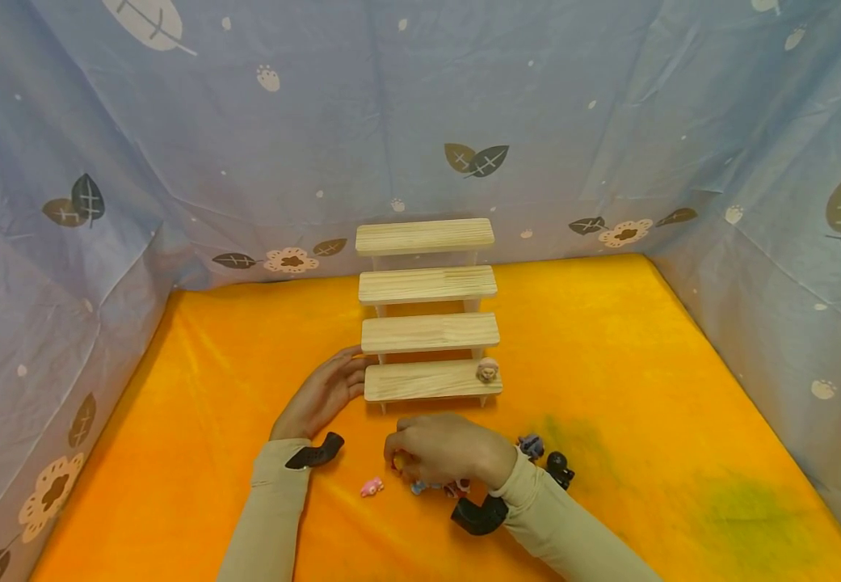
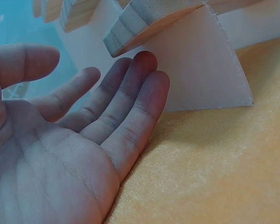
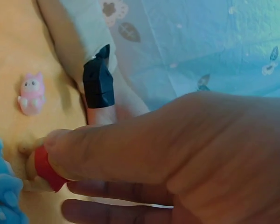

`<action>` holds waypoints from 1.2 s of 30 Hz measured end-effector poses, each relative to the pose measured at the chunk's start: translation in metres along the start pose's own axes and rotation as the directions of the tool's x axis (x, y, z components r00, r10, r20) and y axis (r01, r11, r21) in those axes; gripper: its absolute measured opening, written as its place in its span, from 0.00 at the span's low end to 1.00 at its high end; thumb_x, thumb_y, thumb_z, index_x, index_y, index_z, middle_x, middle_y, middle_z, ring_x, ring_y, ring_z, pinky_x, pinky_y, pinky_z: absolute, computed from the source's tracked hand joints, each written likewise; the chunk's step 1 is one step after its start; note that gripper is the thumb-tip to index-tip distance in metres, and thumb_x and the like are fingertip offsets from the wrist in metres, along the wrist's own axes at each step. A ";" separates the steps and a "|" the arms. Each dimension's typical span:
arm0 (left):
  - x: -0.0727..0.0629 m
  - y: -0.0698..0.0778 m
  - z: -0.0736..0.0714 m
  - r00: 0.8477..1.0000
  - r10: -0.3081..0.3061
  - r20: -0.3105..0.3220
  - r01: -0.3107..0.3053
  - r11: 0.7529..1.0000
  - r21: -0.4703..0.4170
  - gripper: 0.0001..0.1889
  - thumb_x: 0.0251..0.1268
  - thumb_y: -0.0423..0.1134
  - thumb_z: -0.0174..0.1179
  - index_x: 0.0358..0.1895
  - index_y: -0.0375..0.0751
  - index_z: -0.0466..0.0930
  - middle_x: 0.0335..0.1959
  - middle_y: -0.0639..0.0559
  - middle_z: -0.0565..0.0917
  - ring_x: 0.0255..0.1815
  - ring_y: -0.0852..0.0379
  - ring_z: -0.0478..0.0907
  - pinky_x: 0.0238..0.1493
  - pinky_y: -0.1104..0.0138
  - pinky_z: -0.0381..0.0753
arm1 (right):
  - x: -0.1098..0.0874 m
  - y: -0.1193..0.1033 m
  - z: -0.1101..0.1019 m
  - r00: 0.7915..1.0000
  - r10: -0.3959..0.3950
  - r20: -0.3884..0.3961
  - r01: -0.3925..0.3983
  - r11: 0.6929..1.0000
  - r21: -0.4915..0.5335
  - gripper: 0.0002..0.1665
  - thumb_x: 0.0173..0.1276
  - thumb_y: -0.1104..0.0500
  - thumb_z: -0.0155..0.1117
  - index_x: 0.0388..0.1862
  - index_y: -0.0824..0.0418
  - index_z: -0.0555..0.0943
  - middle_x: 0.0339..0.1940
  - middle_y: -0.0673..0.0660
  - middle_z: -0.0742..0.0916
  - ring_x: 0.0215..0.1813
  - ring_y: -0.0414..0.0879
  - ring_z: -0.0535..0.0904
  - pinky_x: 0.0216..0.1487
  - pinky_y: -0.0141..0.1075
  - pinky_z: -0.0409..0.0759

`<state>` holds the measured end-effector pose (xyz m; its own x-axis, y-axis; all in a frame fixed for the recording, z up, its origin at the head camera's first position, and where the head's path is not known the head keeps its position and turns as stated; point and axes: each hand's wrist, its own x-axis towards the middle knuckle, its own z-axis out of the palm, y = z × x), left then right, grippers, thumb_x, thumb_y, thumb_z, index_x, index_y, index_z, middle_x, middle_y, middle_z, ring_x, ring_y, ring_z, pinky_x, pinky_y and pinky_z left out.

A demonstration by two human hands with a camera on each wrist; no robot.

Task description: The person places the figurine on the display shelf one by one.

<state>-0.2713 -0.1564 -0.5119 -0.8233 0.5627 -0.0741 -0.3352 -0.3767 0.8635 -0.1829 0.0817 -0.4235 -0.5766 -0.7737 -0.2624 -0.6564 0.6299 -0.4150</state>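
A stepped wooden shelf [image 1: 431,333] with several pale boards stands on the orange cloth. My left hand [image 1: 325,392] is at the left end of its lowest board. Seen from the left wrist, the fingers [image 2: 142,95] are loosely extended beside the white side panel [image 2: 200,74], palm uncovered. My right hand [image 1: 438,449], low in front of the shelf, pinches a small toy figure [image 3: 49,170] with a red middle; the thumb and fingers cover part of it. Close by lie a pink animal figurine [image 3: 31,95] and a light blue figurine [image 3: 4,186].
A figurine with a pinkish top [image 1: 488,370] occupies the right end of the lowest board. Right of my right hand are a purple-grey figurine [image 1: 531,446] and a black one [image 1: 559,469]. Patterned grey-blue fabric [image 1: 420,121] encloses the back and sides.
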 end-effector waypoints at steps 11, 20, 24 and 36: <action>0.001 0.001 0.000 1.000 0.000 -0.001 0.001 1.000 0.019 0.24 0.86 0.46 0.35 0.76 0.40 0.58 0.71 0.43 0.71 0.62 0.54 0.79 0.63 0.63 0.80 | -0.001 0.006 -0.006 1.000 0.013 -0.021 -0.012 0.999 0.050 0.11 0.71 0.54 0.68 0.51 0.46 0.84 0.40 0.44 0.80 0.33 0.33 0.72 0.35 0.27 0.74; 0.002 0.000 -0.001 1.000 -0.006 -0.001 0.006 0.999 0.033 0.25 0.86 0.47 0.36 0.77 0.39 0.57 0.76 0.36 0.64 0.63 0.53 0.79 0.64 0.63 0.80 | -0.006 0.012 -0.015 0.994 0.056 -0.091 -0.050 0.996 0.068 0.11 0.71 0.54 0.68 0.51 0.49 0.83 0.45 0.45 0.84 0.37 0.34 0.74 0.40 0.29 0.77; 0.000 0.001 0.000 1.000 -0.012 -0.004 0.012 1.000 0.026 0.26 0.86 0.47 0.36 0.78 0.40 0.55 0.74 0.40 0.67 0.63 0.54 0.79 0.63 0.63 0.80 | -0.009 0.012 -0.018 0.991 0.061 -0.119 -0.050 0.994 0.095 0.12 0.71 0.53 0.68 0.51 0.50 0.83 0.46 0.45 0.84 0.38 0.35 0.75 0.41 0.29 0.77; 0.000 0.001 0.002 1.000 -0.017 -0.023 0.018 1.000 0.023 0.24 0.86 0.46 0.36 0.76 0.40 0.56 0.74 0.39 0.67 0.62 0.54 0.79 0.63 0.64 0.80 | -0.019 0.016 -0.030 0.978 0.054 -0.200 -0.031 0.993 0.117 0.14 0.73 0.51 0.65 0.54 0.53 0.84 0.52 0.47 0.86 0.44 0.40 0.80 0.47 0.33 0.80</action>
<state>-0.2705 -0.1552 -0.5100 -0.8277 0.5521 -0.1007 -0.3393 -0.3494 0.8734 -0.1969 0.1085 -0.3992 -0.6971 -0.7093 -0.1048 -0.5769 0.6416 -0.5056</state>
